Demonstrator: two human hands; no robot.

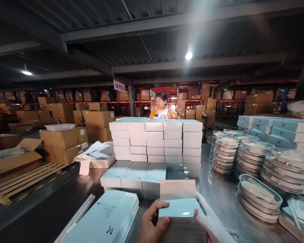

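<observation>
My left hand (152, 222) & right hand (209, 219) (white-gloved) both grip one pale-blue box (179, 206), flap up, w/ flat cartons (108, 219) beside.

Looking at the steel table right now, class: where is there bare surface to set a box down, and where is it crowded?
Bare steel table lies between the stacked white boxes and the stacks of round lidded dishes. A dark bare strip lies left of the flat cartons. Crowded: the right edge, and near both hands holding the open box.
</observation>
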